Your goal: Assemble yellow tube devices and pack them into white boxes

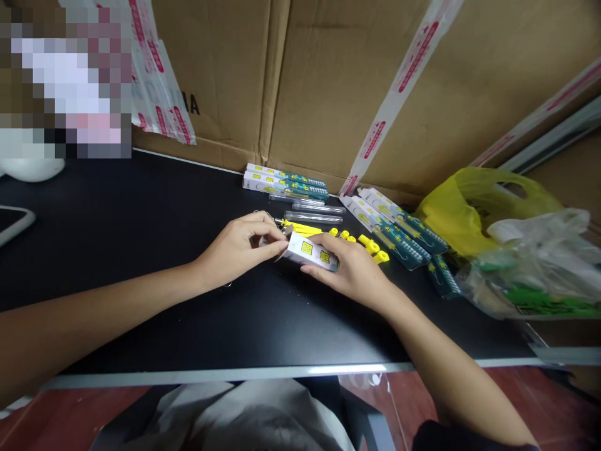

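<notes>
My right hand (359, 266) is wrapped round a small white printed box (307, 252) with yellow characters, held just above the black table. At the box's left end, my left hand (241, 244) pinches at the end flap; the fingers hide part of it, and what lies inside the box does not show. Right behind the hands lie yellow plastic parts (305, 229), some with metal hooks, and short yellow caps (373, 246). Several clear plastic tubes (319, 218) rest beyond them.
Two printed boxes (284, 185) lie at the table's back edge, with more boxes (392, 228) to the right. Yellow and clear plastic bags (488, 207) crowd the right side. Large taped cardboard (328, 81) walls the back. A white-edged device (16, 222) sits far left.
</notes>
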A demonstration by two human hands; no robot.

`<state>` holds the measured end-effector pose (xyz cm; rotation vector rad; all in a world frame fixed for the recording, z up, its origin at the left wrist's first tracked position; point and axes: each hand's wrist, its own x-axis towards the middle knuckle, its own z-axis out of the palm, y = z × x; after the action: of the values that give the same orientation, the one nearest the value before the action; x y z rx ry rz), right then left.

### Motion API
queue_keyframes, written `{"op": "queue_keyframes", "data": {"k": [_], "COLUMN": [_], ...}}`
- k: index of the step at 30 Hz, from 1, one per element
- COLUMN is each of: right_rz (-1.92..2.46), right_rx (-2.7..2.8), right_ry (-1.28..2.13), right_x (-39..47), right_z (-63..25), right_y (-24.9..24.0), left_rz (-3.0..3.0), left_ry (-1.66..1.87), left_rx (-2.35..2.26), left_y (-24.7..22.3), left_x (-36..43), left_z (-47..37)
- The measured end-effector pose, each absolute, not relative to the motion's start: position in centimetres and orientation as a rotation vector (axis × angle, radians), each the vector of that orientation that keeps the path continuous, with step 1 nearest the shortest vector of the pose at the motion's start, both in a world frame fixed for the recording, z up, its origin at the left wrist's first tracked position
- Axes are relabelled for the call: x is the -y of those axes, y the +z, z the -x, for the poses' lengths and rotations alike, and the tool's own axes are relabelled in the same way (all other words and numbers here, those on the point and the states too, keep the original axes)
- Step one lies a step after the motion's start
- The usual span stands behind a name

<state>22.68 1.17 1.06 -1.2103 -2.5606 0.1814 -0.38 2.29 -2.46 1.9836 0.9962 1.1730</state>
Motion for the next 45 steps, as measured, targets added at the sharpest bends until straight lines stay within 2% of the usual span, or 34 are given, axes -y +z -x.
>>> {"op": "queue_keyframes", "data": {"k": [28, 45], "right_rz": [1.142, 1.13], "right_rx": [2.535, 2.55], "right_ry": [0.291, 0.293], "right_x": [-1.12, -1.07], "right_z": [-23.03, -23.04], "right_y": [1.71, 1.68], "left_rz": [-1.841, -1.965], "left_ry": [1.042, 1.059], "left_rx": [-0.981, -0.754], "left_y": [-2.34, -2.67], "left_x": [-2.23, -2.36], "left_z": [0.27, 0.6]}}
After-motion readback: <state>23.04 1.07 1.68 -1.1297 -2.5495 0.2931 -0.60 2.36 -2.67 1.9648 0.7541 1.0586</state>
